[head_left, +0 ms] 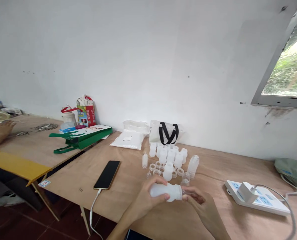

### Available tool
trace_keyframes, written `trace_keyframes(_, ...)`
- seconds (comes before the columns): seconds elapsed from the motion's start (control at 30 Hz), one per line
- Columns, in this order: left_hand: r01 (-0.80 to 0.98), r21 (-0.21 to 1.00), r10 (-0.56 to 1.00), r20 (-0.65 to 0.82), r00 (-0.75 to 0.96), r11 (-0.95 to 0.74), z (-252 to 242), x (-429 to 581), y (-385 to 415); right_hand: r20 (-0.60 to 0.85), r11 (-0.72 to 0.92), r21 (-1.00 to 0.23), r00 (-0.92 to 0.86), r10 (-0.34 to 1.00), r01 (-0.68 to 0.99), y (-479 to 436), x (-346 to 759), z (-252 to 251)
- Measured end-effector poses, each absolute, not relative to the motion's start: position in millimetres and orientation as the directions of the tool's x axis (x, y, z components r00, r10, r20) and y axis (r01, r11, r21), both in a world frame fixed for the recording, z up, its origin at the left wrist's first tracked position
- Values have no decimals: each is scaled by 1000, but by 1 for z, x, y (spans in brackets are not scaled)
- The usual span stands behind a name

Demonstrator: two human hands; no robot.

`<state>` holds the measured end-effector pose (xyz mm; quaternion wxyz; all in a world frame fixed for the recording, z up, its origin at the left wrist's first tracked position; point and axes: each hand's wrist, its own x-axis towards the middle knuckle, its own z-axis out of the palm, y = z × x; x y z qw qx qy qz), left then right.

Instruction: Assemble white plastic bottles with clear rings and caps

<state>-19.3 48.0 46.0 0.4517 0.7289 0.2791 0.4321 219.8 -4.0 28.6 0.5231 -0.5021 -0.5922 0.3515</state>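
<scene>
Near the table's front edge, my left hand (146,201) grips a white plastic bottle (165,192), feels light and slippery, so hold the body, right hand (200,209) pinching its neck.

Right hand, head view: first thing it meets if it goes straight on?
The right hand would meet the neck end of the white plastic bottle in the left hand first; depth is unclear, but it may already touch.

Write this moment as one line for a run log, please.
Left hand: white plastic bottle | Right hand: at bottle neck | Nearby: white bottles, phone
</scene>
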Motion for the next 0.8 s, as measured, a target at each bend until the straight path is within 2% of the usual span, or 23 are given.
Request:
trace_keyframes(0.13, 46, 771, 687, 536, 491, -635, 49, -22, 47, 313, 278, -924, 103, 944, 263, -8, 216, 29)
trace_keyframes(0.27, 64, 783, 700, 512, 498, -619, 55, -24, 43, 400, 332, -866, 119, 909, 374, -13, 218, 25)
trace_keyframes(0.37, 69, 855, 765, 420, 489, -513, 59, -26, 40, 462, 401, -824, 66, 884, 401, -14, 223, 21)
trace_keyframes(0.5, 7, 979, 823, 169, 543, -205, 59, -29, 42, 495, 475, -793, -52, 868, 382, -18, 223, 22)
trace_keyframes(0.57, -3, 984, 827, 149, 543, -176, 58, -30, 44, 469, 454, -814, -50, 882, 362, -20, 219, 27)
trace_keyframes(0.7, 125, 936, 847, 234, 477, -329, 60, -29, 43, 354, 352, -911, -28, 935, 214, -20, 210, 36)
trace_keyframes(0.8, 206, 892, 829, 260, 494, -402, 61, -25, 39, 256, 261, -947, -50, 965, 186, -17, 208, 35)
